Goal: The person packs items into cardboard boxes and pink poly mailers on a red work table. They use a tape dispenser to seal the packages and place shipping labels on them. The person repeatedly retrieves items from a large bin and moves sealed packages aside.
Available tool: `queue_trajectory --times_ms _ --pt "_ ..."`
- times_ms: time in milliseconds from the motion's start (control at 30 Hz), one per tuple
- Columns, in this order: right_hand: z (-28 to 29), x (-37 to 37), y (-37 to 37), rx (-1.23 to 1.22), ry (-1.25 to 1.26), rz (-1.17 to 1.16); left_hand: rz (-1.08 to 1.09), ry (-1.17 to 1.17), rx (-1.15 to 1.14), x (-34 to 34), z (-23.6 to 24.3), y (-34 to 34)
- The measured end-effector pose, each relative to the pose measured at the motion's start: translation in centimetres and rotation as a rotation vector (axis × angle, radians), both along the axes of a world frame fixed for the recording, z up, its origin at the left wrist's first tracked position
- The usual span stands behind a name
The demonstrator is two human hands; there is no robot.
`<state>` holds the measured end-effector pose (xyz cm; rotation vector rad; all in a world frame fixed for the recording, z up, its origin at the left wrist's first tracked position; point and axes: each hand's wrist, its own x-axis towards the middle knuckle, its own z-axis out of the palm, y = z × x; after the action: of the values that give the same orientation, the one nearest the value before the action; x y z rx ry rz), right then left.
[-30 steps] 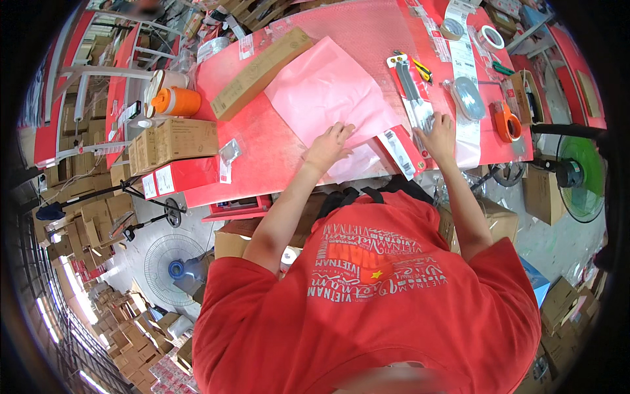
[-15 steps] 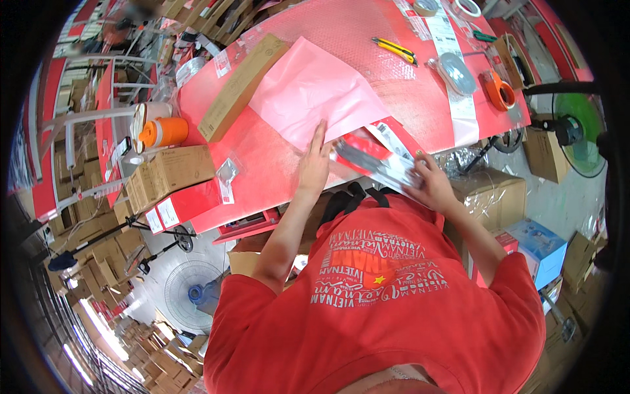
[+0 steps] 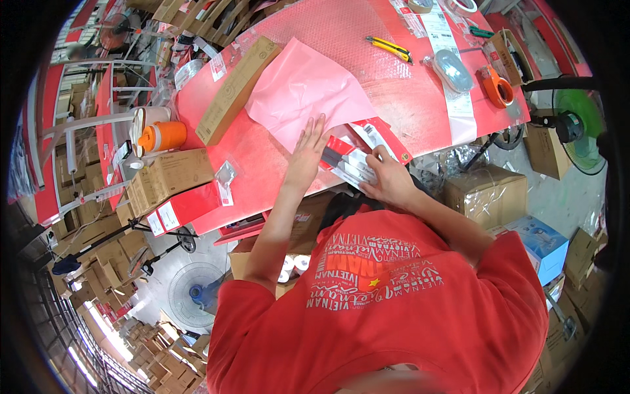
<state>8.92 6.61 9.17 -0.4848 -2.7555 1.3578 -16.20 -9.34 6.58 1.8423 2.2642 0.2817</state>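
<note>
At 1 o'clock a yellow and black utility knife [image 3: 390,50] lies on the red desk [image 3: 426,105]. Between 1 and 2 o'clock a blue-grey container [image 3: 453,72] in clear wrap rests on a printed white paper strip [image 3: 463,128]; an orange tape dispenser [image 3: 491,83] is near it at 2. A fan with green blades [image 3: 581,128] stands farther out, between 2 and 3, and a brown carton [image 3: 489,196] sits at 3, with a blue box [image 3: 543,246] just past it. A long brown carton [image 3: 237,92] lies slanted at 11, an orange flask [image 3: 165,136] at 10, a boxy carton [image 3: 177,176] at 9, and a pale fan [image 3: 193,295] at 8.
</note>
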Motion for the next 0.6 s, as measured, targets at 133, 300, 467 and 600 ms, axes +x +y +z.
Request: queue_trajectory --times_ms 133,300,467,600 --pt "-2.2 -0.1 -0.5 -0.097 -0.213 -0.111 0.077 0.058 -0.01 0.9 0.0 -0.4" --pt "-1.2 -1.5 2.1 0.041 -0.05 0.048 0.098 -0.109 0.011 2.0 -1.5 -1.6" --pt "-3.4 -2.8 22.9 1.026 -0.171 -0.713 0.173 -0.206 -0.037 3.2 -2.5 -2.2" --pt "-6.1 1.1 32.4 0.564 -0.274 -0.417 0.187 -0.198 0.04 4.6 -2.4 -1.7"
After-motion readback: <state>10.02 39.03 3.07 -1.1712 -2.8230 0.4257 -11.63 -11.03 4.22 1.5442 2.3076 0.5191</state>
